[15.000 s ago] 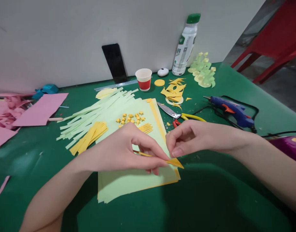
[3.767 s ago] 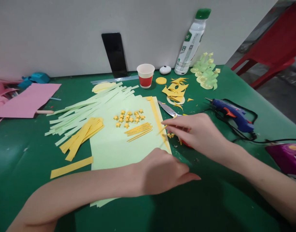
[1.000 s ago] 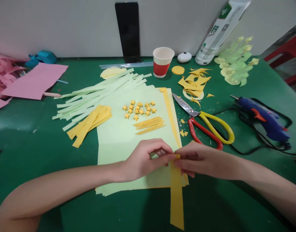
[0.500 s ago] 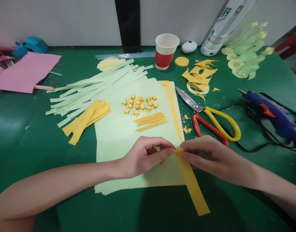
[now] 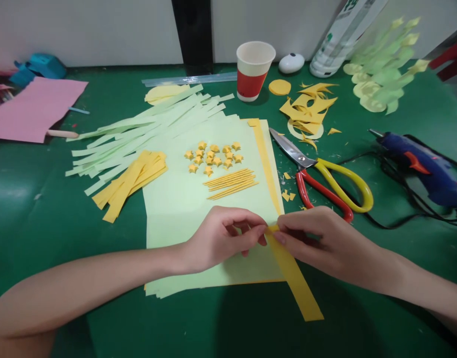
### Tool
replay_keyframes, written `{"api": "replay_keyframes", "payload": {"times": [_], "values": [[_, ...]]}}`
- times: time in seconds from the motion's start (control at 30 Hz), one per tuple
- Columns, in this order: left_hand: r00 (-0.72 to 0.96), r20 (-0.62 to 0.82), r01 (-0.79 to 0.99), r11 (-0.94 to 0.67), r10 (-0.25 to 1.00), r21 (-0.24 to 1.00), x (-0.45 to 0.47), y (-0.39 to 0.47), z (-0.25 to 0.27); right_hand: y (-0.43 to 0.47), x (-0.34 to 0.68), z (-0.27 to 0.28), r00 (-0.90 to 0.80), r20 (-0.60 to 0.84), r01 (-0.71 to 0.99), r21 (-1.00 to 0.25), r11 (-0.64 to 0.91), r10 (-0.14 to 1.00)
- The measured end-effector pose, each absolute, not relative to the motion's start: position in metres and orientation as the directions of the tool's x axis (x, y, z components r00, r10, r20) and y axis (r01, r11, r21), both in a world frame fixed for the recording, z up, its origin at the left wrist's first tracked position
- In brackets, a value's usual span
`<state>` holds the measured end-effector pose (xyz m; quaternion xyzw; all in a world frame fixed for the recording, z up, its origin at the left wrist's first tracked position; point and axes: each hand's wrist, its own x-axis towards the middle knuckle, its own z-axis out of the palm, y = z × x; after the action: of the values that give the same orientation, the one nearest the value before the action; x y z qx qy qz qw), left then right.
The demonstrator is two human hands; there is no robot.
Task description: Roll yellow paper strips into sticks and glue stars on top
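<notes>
Between my hands is a yellow paper strip (image 5: 297,278), its upper end pinched and its free end hanging down to the lower right. My left hand (image 5: 228,236) grips the left side of that end between thumb and fingertips. Thumb and index finger of my right hand (image 5: 318,238) hold the right side. Beneath them lies a stack of pale green paper sheets (image 5: 176,219). Several small folded yellow paper stars (image 5: 216,161) rest on it, above a row of thin rolled yellow paper sticks (image 5: 230,184). Another yellow strip (image 5: 266,164) lies along the sheets' right edge.
Red-and-yellow-handled scissors (image 5: 303,161) lie right of the sheets, near yellow paper scraps (image 5: 310,112). A blue glue gun (image 5: 422,164) with its cord is farther right. At the back stands a paper cup (image 5: 253,74). Green strips (image 5: 139,129) and yellow strips (image 5: 129,184) lie left.
Both hands keep their pinch on the strip's upper end, fingertips shifted slightly. The strip's free end has swung up a little. The whole view has shifted slightly.
</notes>
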<state>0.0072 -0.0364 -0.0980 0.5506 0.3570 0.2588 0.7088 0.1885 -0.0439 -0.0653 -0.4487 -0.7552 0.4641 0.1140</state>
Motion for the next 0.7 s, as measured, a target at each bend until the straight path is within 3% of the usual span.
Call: {"api": "replay_keyframes", "payload": {"times": [0.27,0.6,0.7], "values": [[0.571,-0.071,0.156,-0.023,0.818,0.988,0.0070,-0.0353,-0.0953,-0.0470,0.1905,-0.0699,-0.579,-0.067,0.599,-0.711,0.368,0.813],[0.572,-0.119,0.141,0.045,0.812,0.989,0.0062,-0.0355,-0.0964,-0.0468,0.1933,-0.0658,-0.610,-0.045,0.620,-0.649,0.441,0.791],[0.563,-0.051,0.101,-0.008,0.825,0.995,0.0071,-0.0339,-0.0972,-0.0473,0.1938,-0.0635,-0.637,-0.036,0.613,-0.629,0.478,0.770]]}}
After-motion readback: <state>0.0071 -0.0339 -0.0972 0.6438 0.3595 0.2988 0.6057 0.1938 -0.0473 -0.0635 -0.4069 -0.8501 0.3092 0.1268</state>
